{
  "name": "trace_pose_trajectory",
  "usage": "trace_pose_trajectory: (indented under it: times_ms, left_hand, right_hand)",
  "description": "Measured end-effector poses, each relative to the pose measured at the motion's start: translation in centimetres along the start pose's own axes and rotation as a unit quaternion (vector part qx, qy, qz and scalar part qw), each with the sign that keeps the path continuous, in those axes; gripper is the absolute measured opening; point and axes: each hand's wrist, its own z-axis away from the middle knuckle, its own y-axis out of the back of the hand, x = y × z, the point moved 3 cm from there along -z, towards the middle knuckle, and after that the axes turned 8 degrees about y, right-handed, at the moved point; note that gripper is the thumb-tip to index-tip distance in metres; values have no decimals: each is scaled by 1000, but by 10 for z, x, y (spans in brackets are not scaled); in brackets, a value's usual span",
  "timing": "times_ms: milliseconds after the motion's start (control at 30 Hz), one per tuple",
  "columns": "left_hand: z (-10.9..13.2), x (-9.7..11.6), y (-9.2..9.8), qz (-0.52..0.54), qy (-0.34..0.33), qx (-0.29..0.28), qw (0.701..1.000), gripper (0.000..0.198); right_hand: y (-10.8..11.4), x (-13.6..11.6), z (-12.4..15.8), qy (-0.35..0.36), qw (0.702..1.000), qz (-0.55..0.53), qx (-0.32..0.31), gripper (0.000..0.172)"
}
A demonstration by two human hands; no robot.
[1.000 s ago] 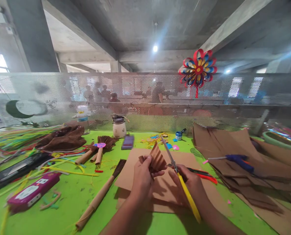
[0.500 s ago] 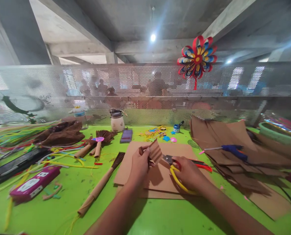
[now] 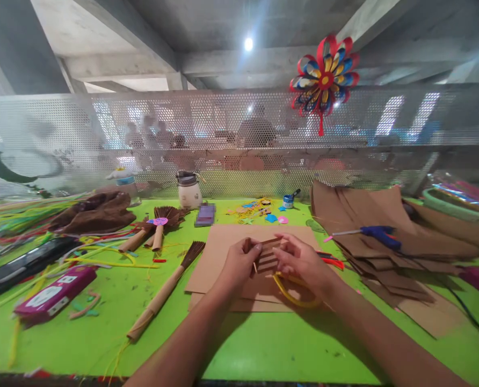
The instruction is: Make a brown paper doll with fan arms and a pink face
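Note:
A small piece of brown paper with darker stripes [image 3: 267, 257] is up in front of me, above the brown cardboard sheets [image 3: 223, 252]. My left hand [image 3: 241, 260] pinches its left side between thumb and fingers. At its right edge, the bent fingers of my right hand [image 3: 304, 263] grip the same paper. Below that hand shows the yellow handle of the scissors [image 3: 294, 300]; their blades are hidden, and I cannot tell whether they hang from the hand or lie on the cardboard. A red and black handled tool [image 3: 331, 260] lies just beyond my right hand.
Left lie a small paper broom [image 3: 162, 301], a purple box [image 3: 56, 295] and a black case [image 3: 26, 263]. Brown paper sheets [image 3: 384, 242] with a blue glue gun [image 3: 380, 235] are at right. Farther back stand a jar [image 3: 189, 192] and a perforated screen [image 3: 223, 123].
My right hand has stopped gripping the scissors by their handles and moved its fingers onto the striped paper's right edge. The paper has turned flatter. The camera view has tilted slightly down.

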Motion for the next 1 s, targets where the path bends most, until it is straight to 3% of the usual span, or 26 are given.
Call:
trace_pose_trajectory:
  times_ms: [100, 167, 267, 333, 467, 633, 767, 867, 1000]
  left_hand:
    - [-4, -8, -1, 64, 45, -21, 997, 23]
    - [-4, -12, -3, 115, 69, -40, 990, 23]
    - [-2, -16, -11, 159, 84, -73, 981, 22]
    - [1, -16, -17, 168, 77, -89, 979, 22]
    - [6, -16, -25, 134, 64, -116, 982, 28]
    - [9, -15, -25, 45, 73, -121, 989, 32]
    - [6, -14, -21, 19, 86, -150, 985, 30]
    - [4, -12, -15, 18, 99, -134, 986, 24]
    - [5, -6, -8, 32, 94, -94, 991, 36]
  right_hand:
    - [-10, 2, 3, 15, 996, -85, -3, 72]
    - [-16, 3, 3, 41, 995, -91, -20, 63]
    - [-23, 3, 4, 74, 995, -49, -41, 36]
    - [-24, 3, 3, 74, 996, -36, -26, 35]
    - [-25, 7, 2, 36, 995, -89, 10, 43]
    - [-22, 8, 0, 29, 987, -159, 19, 36]
    - [-5, 2, -3, 47, 991, -113, 47, 33]
    - [10, -6, -4, 80, 993, -46, 76, 29]
    - [8, -11, -1, 60, 998, 31, 8, 33]
